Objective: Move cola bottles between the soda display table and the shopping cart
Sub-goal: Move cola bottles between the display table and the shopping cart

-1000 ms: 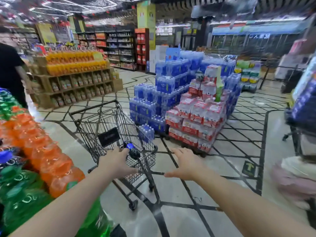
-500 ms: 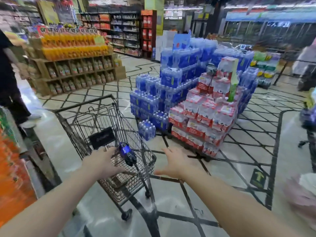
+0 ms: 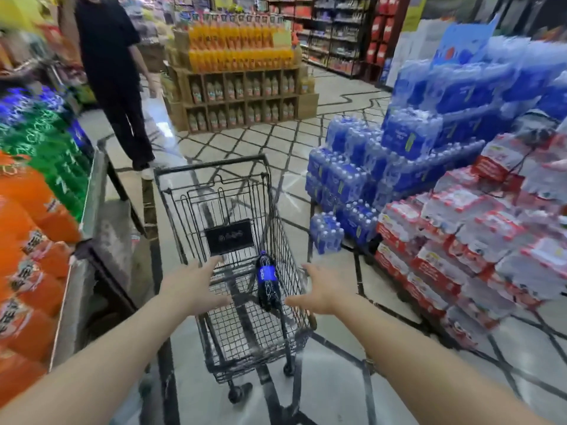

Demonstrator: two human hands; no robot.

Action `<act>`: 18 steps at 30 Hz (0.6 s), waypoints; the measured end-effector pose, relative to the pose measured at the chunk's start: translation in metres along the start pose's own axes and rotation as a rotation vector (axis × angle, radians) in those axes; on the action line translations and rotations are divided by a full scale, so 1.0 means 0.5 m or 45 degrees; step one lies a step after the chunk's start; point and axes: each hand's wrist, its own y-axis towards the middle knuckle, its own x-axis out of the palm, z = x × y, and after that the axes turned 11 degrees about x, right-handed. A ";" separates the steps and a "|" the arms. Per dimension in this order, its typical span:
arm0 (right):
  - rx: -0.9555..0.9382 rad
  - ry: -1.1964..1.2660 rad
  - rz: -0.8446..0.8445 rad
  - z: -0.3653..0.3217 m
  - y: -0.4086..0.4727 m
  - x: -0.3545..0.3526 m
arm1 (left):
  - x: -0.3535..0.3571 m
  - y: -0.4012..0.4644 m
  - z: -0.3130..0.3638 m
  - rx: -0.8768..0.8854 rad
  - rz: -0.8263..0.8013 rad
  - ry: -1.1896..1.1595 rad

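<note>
While both hands, left hand (image 3: 196,286) and right hand (image 3: 319,289), reach open-fingered (gripping nothing) at mid-frame, a cola bottle (image 3: 267,282) lies in the shopping cart (image 3: 214,176).

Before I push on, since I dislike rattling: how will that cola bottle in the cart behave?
The cola bottle lies on its side on the shopping cart's wire floor, so it will probably roll. It looks full and dark, likely heavy for its size. Its smooth plastic may slide.
</note>
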 end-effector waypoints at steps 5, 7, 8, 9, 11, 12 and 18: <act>-0.098 -0.075 -0.076 -0.003 0.131 -0.032 | 0.003 0.110 0.012 -0.070 -0.027 -0.053; -0.104 -0.102 -0.082 -0.006 0.180 -0.034 | 0.007 0.154 0.004 -0.084 -0.039 -0.097; -0.105 -0.114 -0.081 -0.008 0.207 -0.029 | 0.010 0.178 -0.003 -0.089 -0.048 -0.109; -0.104 -0.126 -0.088 -0.010 0.229 -0.026 | 0.013 0.201 -0.012 -0.094 -0.057 -0.118; -0.090 -0.153 -0.125 -0.020 0.269 -0.022 | 0.022 0.251 -0.031 -0.097 -0.087 -0.119; -0.078 -0.163 -0.149 -0.027 0.289 -0.018 | 0.027 0.278 -0.042 -0.091 -0.100 -0.113; 0.081 -0.195 -0.279 -0.069 0.412 0.045 | 0.058 0.451 -0.123 0.018 -0.190 -0.095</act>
